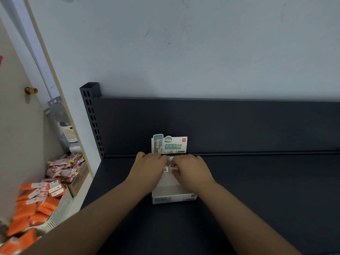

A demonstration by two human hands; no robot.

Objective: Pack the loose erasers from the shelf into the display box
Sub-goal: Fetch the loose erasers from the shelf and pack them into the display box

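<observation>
Looking down from the head view, you have both hands over the back half of the white display box [173,198], which sits on the dark shelf [257,181] with its printed header card [169,144] upright at the rear. Your left hand [150,166] and right hand [191,170] meet over the erasers [170,161] inside the box, fingers bent down onto them. The blur hides whether either hand pinches one. A white basket [60,212] of orange packets [44,207] stands well off to your left.

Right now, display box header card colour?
Header card is white with teal print; head view.
</observation>
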